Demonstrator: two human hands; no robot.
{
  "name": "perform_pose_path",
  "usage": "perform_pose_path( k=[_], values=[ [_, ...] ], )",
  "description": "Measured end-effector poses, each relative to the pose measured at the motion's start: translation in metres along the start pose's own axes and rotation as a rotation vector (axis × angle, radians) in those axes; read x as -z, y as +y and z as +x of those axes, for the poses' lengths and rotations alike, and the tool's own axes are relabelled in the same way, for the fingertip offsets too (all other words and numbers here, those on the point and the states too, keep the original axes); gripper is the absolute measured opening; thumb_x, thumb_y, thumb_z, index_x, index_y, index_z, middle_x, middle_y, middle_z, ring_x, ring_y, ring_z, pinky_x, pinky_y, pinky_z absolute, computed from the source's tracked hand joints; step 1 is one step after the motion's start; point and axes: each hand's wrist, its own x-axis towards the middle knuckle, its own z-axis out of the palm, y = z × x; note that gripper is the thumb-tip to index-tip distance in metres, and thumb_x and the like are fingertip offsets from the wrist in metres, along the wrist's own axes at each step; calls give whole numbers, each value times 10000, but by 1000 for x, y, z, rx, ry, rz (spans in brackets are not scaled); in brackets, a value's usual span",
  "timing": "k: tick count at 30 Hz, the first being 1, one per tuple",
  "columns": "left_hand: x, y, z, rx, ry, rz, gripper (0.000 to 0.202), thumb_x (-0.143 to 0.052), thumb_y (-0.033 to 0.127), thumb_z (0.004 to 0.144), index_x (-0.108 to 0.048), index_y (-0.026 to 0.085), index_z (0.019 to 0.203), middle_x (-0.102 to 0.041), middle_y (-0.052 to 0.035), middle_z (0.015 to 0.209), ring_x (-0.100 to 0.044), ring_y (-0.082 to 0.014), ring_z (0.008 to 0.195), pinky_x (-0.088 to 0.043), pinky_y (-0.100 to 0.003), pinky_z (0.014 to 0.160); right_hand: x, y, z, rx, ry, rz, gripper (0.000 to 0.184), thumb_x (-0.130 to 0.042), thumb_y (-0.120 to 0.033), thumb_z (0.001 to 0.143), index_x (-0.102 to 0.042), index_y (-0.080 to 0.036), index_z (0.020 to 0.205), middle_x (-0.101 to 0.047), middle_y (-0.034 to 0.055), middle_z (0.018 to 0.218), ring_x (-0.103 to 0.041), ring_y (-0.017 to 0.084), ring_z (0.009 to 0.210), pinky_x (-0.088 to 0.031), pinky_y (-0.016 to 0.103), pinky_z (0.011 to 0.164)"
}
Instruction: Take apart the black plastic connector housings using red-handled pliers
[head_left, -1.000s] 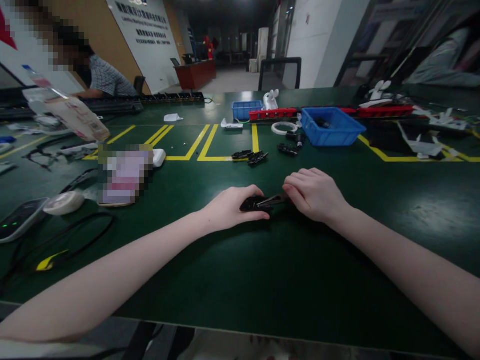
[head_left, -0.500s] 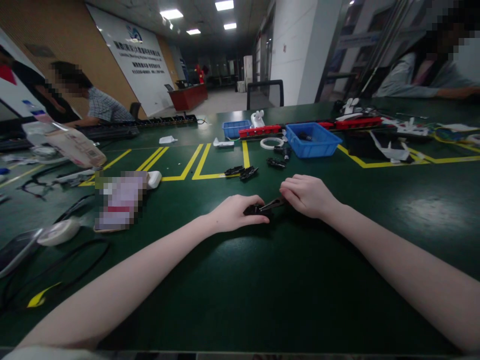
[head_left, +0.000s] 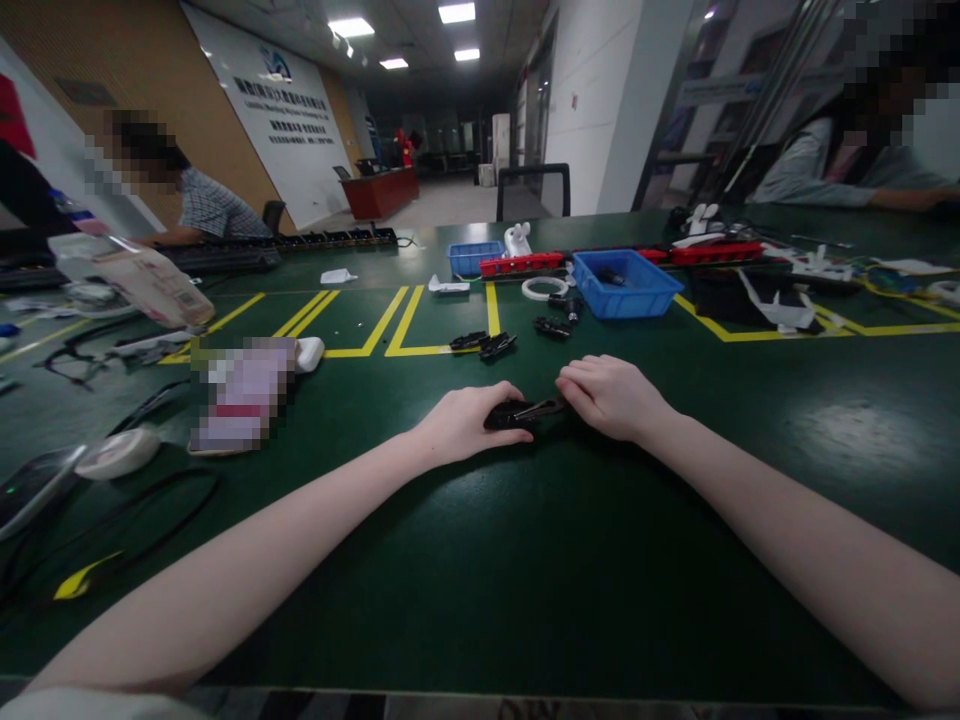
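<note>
My left hand [head_left: 476, 422] is closed around a small black part [head_left: 507, 414], pinching it between the thumb below and the fingers above. In my right hand [head_left: 609, 396] is a slim, dark metal tool that looks like tweezers [head_left: 546, 408]. Its narrow tip points left and lies against the black part. The fingers of the right hand are curled and hide the tool's back end. Just beyond my hands lie similar small black parts [head_left: 497, 346], with another black part [head_left: 553, 327] to their right.
Farther back stand a blue bin [head_left: 626, 285] with dark pieces inside and a smaller blue bin [head_left: 475, 258]. A white ring [head_left: 545, 288] lies between them. At left are a phone [head_left: 247, 395], a tape roll [head_left: 118, 453] and cables. Other people sit across the table.
My hands hold nearly the same place. The black part and the tool have tilted slightly, and the tool lies flatter across the part. The camera view has shifted a little.
</note>
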Motion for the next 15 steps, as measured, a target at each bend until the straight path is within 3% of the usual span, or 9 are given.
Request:
perform_pose_path(
  k=[6, 15],
  values=[
    [-1, 2, -1, 11, 44, 73, 414, -613, 471, 835, -510, 201, 1132, -670, -59, 1062, -651, -222, 932, -499, -339, 776, -1, -2, 1, -39, -4, 31, 386, -286, -333, 955, -541, -191, 703, -610, 48, 711, -524, 173, 680, -362, 307, 660],
    [-1, 1, 0, 4, -9, 111, 382, -542, 515, 871, -579, 199, 1082, -688, -24, 874, -646, -190, 739, -439, -272, 632, 0, -3, 1, -54, -30, 69, 381, -287, -334, 943, -532, -190, 689, -588, 46, 689, -506, 163, 652, -358, 293, 638]
  ],
)
